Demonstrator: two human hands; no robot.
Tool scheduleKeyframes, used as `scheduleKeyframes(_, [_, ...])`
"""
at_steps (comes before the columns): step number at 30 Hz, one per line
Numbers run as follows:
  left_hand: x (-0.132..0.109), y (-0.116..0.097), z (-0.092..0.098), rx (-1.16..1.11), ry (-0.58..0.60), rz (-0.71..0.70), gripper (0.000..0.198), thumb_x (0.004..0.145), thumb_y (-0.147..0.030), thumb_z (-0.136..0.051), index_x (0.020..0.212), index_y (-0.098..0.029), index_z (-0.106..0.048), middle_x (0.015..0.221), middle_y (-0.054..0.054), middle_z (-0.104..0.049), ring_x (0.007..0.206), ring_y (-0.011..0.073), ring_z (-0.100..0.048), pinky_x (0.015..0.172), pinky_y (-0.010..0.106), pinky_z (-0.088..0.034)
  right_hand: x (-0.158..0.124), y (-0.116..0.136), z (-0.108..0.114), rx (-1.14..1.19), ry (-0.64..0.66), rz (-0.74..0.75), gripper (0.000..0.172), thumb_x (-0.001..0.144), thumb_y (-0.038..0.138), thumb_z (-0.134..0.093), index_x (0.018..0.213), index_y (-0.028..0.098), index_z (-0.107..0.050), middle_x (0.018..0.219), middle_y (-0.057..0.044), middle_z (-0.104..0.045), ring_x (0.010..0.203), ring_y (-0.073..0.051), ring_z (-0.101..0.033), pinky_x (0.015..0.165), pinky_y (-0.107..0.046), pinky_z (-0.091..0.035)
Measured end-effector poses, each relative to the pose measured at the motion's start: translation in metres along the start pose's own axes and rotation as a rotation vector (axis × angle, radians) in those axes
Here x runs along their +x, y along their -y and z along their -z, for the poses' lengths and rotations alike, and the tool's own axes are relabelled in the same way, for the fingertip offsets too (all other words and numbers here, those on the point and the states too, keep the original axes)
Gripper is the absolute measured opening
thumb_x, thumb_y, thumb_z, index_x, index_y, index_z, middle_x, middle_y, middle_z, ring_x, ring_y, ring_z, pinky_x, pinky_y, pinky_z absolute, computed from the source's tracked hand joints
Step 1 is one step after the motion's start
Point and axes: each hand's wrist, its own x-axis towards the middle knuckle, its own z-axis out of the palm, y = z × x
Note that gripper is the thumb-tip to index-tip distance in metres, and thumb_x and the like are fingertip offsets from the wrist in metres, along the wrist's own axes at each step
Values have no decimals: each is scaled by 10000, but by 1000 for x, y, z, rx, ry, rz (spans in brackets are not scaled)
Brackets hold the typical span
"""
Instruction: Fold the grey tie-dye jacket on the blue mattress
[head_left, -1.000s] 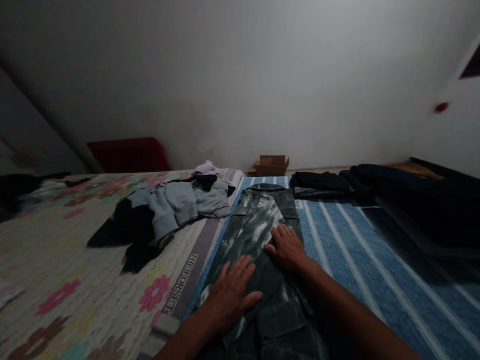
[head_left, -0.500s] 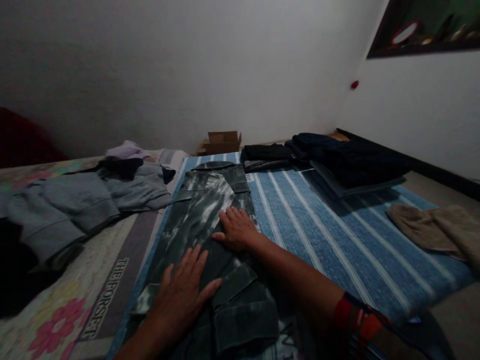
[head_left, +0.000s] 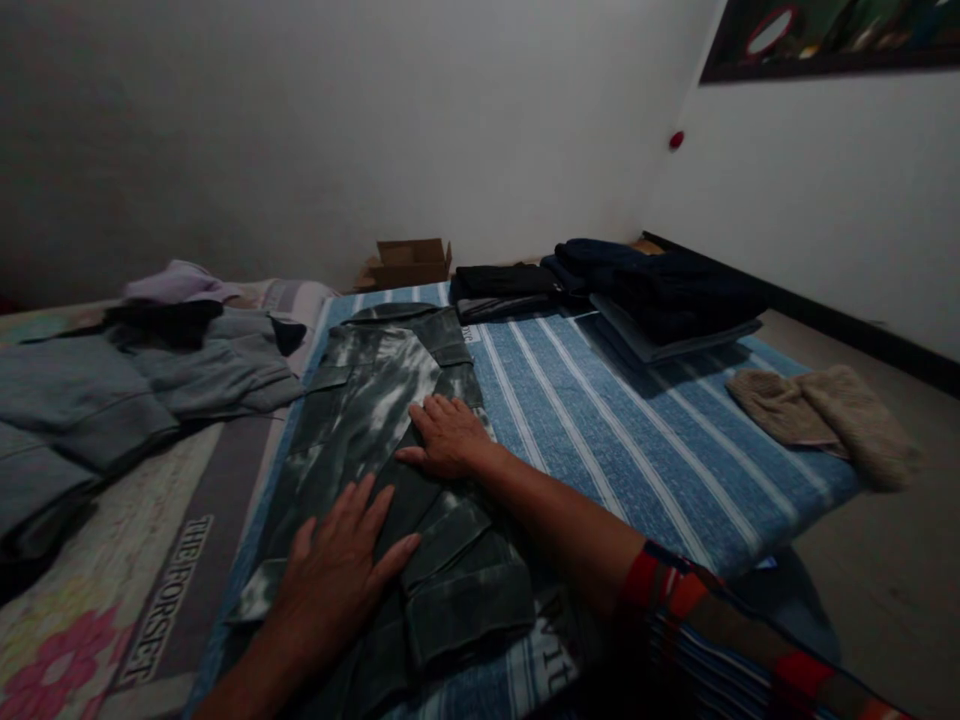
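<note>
A dark green and white mottled garment (head_left: pixel 375 375) lies partly folded on the blue striped cloth (head_left: pixel 570 400), with one folded part near my body. My left hand (head_left: pixel 337 565) rests flat on its lower left part, fingers spread and thumb out. Farther up and to the right, my right hand (head_left: pixel 446 435) lies palm down on the garment near its right edge, thumb apart from the fingers. Neither hand grips the fabric. The surface under both palms is hidden.
Grey clothes (head_left: pixel 82 390) lie loosely at the left on a flowered sheet (head_left: pixel 172 490). Folded dark clothes (head_left: pixel 652 290) are stacked at the back right, beside a black pile (head_left: pixel 506 280). A brown fuzzy cloth (head_left: pixel 825 410) lies at the right edge, and a cardboard box (head_left: pixel 409 262) stands behind.
The view has turned a little to the right and down, so everything appears shifted left and slightly up. Both hands stay flat on the garment in nearly the same places.
</note>
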Motion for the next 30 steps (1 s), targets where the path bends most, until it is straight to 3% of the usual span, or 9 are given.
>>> scheduleKeyframes(13, [2,3,1,-18,-54,-45,650,864,-512,-322,1353,-124,-505,1477,167,-388,1369,358,-322,1055,569,-284,2,-2,1,5,-15,1,679,904,644,-355,1361,143,-368,1445,-166,-395,1355,-300,-315,1085,-474,-252])
scheduleKeyframes(22, [1,7,-5,-3,-64,-45,623,869,-484,-338,1355,-130,-504,1482,160,-384,1370,353,-321,1063,570,-272,1,0,3,-13,-44,27,713,905,641,-357,1354,88,-398,1381,-186,-447,1312,-330,-359,1055,-463,-302])
scheduleKeyframes(30, [-4,9,-13,-30,-80,-3,599,865,-530,-383,1360,-217,-512,1499,103,-370,1376,324,-326,1086,561,-255,-2,4,-2,56,10,-6,767,902,655,-339,1434,104,-310,1487,-183,-329,1398,-310,-240,1121,-473,-203])
